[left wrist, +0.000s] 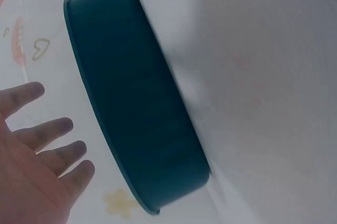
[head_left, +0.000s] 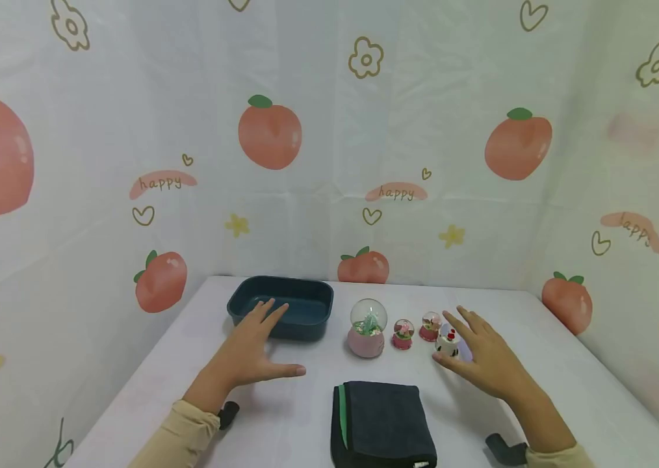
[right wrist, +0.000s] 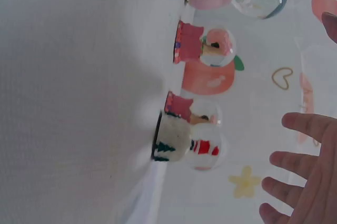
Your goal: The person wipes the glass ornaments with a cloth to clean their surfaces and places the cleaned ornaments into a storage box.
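My left hand (head_left: 247,354) hovers with spread fingers in front of a dark teal rectangular tub (head_left: 300,333), holding nothing. In the left wrist view, the tub's long side wall (left wrist: 131,92) lies just beyond the fingertips. Over on the right, my right hand (head_left: 484,357) is also spread and holds nothing. Closest to it stands a small snow globe with a white base (right wrist: 174,137), green trees painted on it and a red-and-white figure inside. Two small snow globes with dark pink bases (head_left: 403,338) (head_left: 429,333) and a larger one with a light pink base (head_left: 366,342) stand to its left.
A folded dark cloth (head_left: 390,419) with a green edge lies at the front middle of the white table (head_left: 294,416). Something pale purple (head_left: 465,351) shows partly behind my right hand. A printed curtain (head_left: 318,214) hangs behind the table and along its sides.
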The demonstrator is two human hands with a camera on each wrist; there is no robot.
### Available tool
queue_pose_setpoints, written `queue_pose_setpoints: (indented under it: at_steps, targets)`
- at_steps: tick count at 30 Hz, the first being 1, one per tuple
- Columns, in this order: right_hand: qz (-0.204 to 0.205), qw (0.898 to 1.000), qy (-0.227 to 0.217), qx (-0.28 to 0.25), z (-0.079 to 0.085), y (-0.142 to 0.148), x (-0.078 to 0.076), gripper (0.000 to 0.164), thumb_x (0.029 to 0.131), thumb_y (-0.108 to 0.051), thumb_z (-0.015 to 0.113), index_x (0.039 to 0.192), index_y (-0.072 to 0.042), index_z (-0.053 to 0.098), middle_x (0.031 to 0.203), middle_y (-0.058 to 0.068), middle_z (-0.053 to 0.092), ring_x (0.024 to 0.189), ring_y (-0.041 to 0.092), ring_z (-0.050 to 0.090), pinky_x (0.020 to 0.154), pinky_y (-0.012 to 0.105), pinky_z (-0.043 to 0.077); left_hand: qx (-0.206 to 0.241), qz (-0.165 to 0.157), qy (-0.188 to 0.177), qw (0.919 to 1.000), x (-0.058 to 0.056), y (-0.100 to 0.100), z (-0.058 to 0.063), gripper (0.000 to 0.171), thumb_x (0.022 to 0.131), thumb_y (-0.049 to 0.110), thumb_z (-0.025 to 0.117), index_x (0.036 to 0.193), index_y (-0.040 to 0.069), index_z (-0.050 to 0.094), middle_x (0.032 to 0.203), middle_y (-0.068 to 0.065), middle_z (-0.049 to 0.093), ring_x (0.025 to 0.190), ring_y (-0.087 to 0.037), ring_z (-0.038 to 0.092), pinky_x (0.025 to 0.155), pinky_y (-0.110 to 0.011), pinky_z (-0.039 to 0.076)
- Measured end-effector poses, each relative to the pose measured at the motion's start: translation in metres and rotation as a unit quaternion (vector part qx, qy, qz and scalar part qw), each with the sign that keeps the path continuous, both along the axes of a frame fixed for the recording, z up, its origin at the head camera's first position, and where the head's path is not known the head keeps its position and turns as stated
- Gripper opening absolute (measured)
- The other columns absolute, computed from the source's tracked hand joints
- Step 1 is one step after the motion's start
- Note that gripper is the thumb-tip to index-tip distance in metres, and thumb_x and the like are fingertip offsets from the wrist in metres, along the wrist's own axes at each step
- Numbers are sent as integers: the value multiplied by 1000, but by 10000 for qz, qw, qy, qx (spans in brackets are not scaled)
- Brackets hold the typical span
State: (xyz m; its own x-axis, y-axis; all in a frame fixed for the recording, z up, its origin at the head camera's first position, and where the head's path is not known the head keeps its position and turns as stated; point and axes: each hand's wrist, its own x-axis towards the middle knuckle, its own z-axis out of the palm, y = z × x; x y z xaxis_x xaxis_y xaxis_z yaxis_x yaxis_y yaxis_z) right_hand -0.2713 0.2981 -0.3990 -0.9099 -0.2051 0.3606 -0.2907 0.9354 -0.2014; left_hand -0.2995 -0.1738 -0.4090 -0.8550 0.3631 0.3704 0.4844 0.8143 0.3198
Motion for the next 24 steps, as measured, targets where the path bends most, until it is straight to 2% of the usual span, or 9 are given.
queue_pose_setpoints:
  at_steps: [6, 14, 20, 24]
  targets:
    - [204, 9997, 36, -110, 1, -9, 1, 90, 90, -70, 71, 161, -20, 47, 167, 21, 41, 152, 53, 37, 110, 82, 37, 275, -197, -41, 9994, 2, 13, 6, 123, 69, 89, 75, 166, 25, 37, 172, -16, 34, 160, -45, 29, 120, -72, 35]
    - [485, 9987, 13, -169, -1, -19, 5, 86, 89, -68, 72, 161, -27, 47, 166, 16, 45, 150, 49, 42, 109, 80, 40, 452, -581, -269, 9969, -2, 35, 0, 120, 70, 88, 75, 165, 23, 40, 171, -12, 37, 159, -40, 34, 119, -69, 39]
    - [807, 9961, 148, -325, -1, -26, 10, 86, 90, -66, 74, 160, -24, 48, 165, 11, 47, 147, 41, 49, 109, 73, 46, 727, -909, -287, 9928, -12, 57, 0, 117, 72, 86, 77, 164, 21, 41, 167, -2, 43, 156, -28, 41, 122, -57, 42]
    - [1083, 9927, 199, -489, -1, -32, 14, 84, 89, -63, 77, 159, -26, 50, 164, 6, 49, 146, 37, 52, 109, 67, 49, 991, -932, -316, 9902, -18, 71, -1, 113, 74, 80, 80, 161, 17, 46, 161, -3, 50, 151, -25, 48, 121, -54, 44]
